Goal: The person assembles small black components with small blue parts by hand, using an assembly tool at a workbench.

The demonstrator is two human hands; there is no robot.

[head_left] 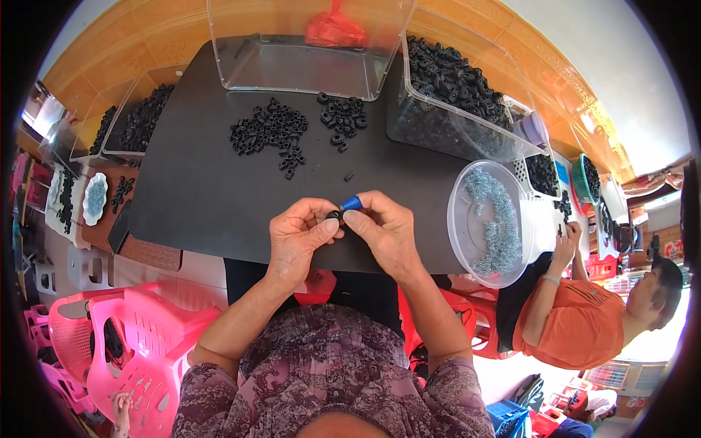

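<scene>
Over the near part of the dark table (197, 175), my two hands meet in front of me. My left hand (298, 237) pinches a small black ring-shaped plastic part (334, 215) between thumb and fingertips. From the other side, my right hand (385, 230) is closed with its thumb and index finger at the same part; a blue finger cot (351, 202) covers the index fingertip. Whether the right fingers hold a second small piece is hidden. Beyond the hands lie a large pile of black parts (270, 130), a smaller pile (342, 117) and one loose black piece (348, 177).
A round clear tub (454, 219) with small clear-bluish pieces stands at the right. Behind it is a clear bin (438, 109) full of black parts. Another clear bin (292, 89) stands at the back. A person in orange (577, 321) works at the right; pink chairs (146, 321) stand left.
</scene>
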